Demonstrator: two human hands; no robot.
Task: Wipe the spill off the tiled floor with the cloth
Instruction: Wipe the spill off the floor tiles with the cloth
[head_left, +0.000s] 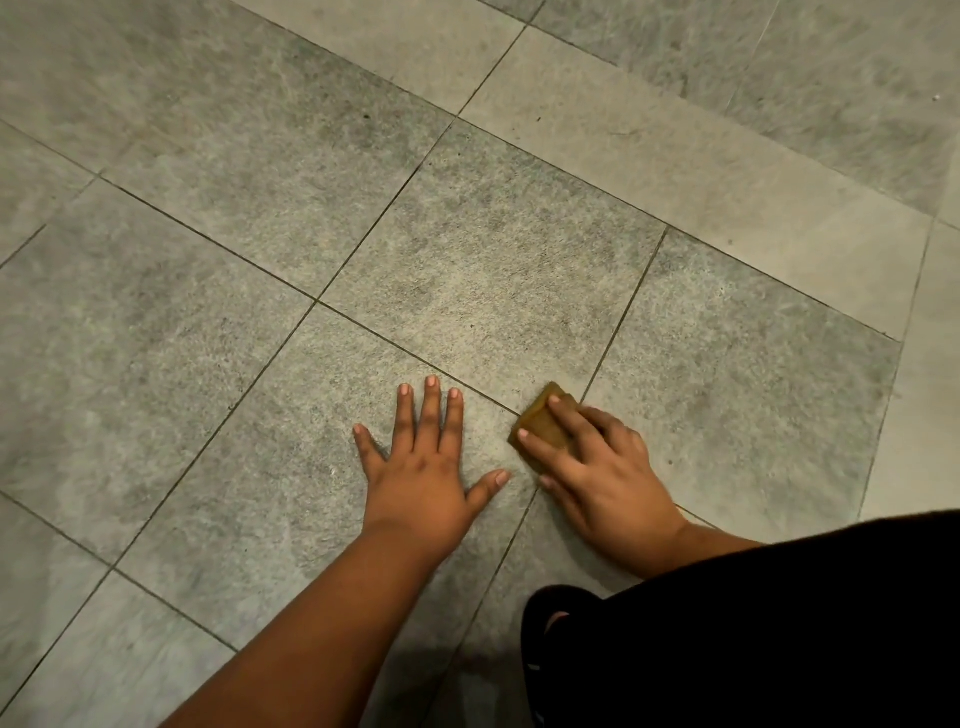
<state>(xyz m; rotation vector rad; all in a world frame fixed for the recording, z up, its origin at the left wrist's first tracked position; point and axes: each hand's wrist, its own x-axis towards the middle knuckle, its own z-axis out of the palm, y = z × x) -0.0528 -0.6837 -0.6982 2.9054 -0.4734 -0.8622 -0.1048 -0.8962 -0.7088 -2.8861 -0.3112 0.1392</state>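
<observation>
A small folded ochre-brown cloth (545, 423) is pressed by the right hand's (602, 467) spread fingers onto the grey stone-tiled floor (208, 260), mid-wipe, while the left hand (423, 467) is laid flat, fingers splayed; no spill can be made out, so a firm stroke across the tile seems called for next.

A tiled floor (467, 249) is shown, laid in large grey stone-look squares with thin dark grout lines (363, 239). A lighter band of tiles (701, 171) is seen crossing the upper right. Whether a home or a public building is pictured cannot be told.
</observation>
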